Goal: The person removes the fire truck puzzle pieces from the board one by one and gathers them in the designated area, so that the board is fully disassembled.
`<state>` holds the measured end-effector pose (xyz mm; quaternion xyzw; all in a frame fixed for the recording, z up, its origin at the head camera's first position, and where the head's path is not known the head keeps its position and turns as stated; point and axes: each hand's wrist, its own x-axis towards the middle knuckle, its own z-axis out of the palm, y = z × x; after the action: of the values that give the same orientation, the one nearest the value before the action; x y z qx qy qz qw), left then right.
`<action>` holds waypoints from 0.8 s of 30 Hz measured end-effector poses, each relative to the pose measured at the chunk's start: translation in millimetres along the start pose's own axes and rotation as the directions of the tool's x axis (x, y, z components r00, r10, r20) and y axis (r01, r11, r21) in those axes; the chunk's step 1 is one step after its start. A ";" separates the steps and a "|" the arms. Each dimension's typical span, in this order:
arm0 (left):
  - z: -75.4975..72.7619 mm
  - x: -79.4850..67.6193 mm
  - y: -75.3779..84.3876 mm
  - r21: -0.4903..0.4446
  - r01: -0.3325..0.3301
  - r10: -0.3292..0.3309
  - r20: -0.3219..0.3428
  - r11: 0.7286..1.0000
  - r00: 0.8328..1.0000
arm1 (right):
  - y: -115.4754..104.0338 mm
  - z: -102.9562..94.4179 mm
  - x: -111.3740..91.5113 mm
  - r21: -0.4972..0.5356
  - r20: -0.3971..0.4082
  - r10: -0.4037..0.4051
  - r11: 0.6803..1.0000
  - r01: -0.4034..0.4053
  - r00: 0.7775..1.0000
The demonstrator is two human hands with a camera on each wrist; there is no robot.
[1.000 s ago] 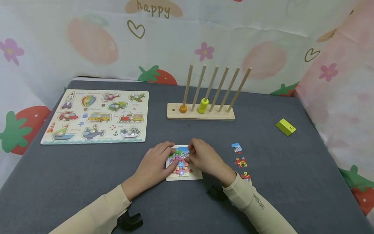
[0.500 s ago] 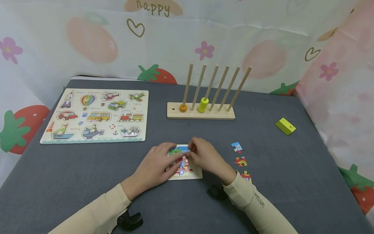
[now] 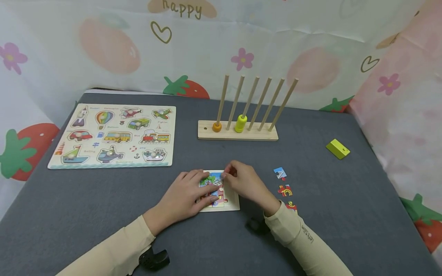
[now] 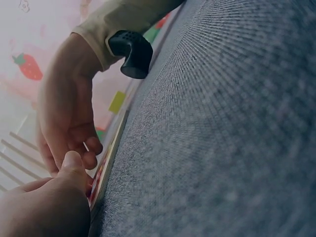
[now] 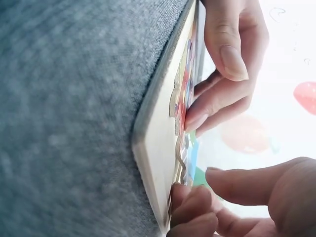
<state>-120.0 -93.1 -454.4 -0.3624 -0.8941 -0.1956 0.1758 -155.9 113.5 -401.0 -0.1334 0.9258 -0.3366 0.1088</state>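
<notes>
A small wooden jigsaw board (image 3: 233, 201), partly filled with colourful pieces (image 3: 215, 177), lies flat on the table before me. My left hand (image 3: 184, 197) rests on its left side, fingers spread across the fitted pieces. At the upper right of the picture is my right hand (image 3: 243, 182), its bent fingertips right at the pieces' edge. In the right wrist view, the right thumb (image 5: 247, 186) stands apart from the fingers and nothing shows between them. Three loose jigsaw pieces, a blue one (image 3: 280, 173), a red-yellow one (image 3: 285, 190) and another (image 3: 291, 206), lie to the right.
A vehicle peg puzzle (image 3: 114, 156) lies at the back left. Behind the jigsaw stands a wooden peg rack (image 3: 238, 135) with upright rods, an orange bead (image 3: 216, 127) and yellow-green beads (image 3: 240, 124). A yellow-green block (image 3: 337, 149) sits at the right.
My left fingers have slid right across the fitted pieces. My right thumb has moved up towards the picture's upper right corner. The loose pieces have stayed put.
</notes>
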 end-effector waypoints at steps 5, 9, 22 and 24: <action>-0.9 0.4 0.9 0.015 0.007 -0.007 0.023 1.000 1.000 | 0.8 -0.5 0.9 0.022 -0.011 0.033 0.999 -0.033 0.999; -1.1 0.9 0.9 0.027 0.006 -0.007 0.031 1.000 0.999 | 1.4 -0.4 2.8 0.022 -0.013 0.035 0.999 -0.035 0.999; -3.1 1.5 2.3 0.042 0.001 -0.002 0.020 0.999 1.000 | 0.6 -0.4 6.5 0.031 0.006 -0.011 0.999 0.011 1.000; -3.6 1.3 2.2 0.045 0.004 -0.005 0.025 0.999 1.000 | 0.7 -0.5 7.1 0.036 0.011 -0.009 0.999 0.009 1.000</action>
<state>-118.7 -92.6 -450.3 -0.3589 -0.9012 -0.1713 0.1723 -162.7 112.0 -401.9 -0.1374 0.9185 -0.3527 0.1146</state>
